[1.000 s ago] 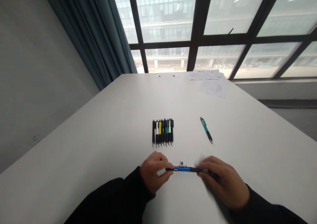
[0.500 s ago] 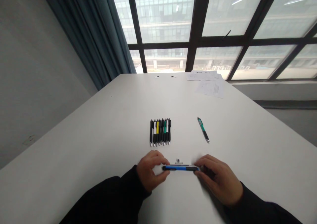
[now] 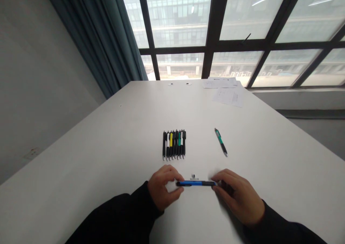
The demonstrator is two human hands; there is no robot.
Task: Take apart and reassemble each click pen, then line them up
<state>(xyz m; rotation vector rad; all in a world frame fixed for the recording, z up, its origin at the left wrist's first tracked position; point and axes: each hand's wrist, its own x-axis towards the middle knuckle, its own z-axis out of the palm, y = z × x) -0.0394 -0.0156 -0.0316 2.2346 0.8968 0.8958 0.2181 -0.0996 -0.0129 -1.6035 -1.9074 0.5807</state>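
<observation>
I have the blue pen (image 3: 195, 183) level between the two hands, its clip end to the left and its dark grip to the right. My left hand (image 3: 165, 186) has thumb and forefinger pinched about the clip end. My right hand (image 3: 239, 195) pinches the other end with its fingertips, which hide part of the tip; whether it presses hard I cannot tell from here. Nor can I tell whether the blue pen touches the white table (image 3: 121, 136) beneath it.

Just beyond the blue pen I see a small part (image 3: 193, 177), too tiny for me to make out. Farther beyond it and slightly left, a row of pens (image 3: 174, 145) lies side by side, black, white, yellow and green among them, silver tips towards me. Beyond the blue pen and to its right, a green pen (image 3: 221, 142) lies alone, aslant. Well past the blue pen, I have papers (image 3: 228, 96) at the table's far edge on the right, a window (image 3: 180, 21) behind, and a dark curtain (image 3: 102, 39) far off to the left.
</observation>
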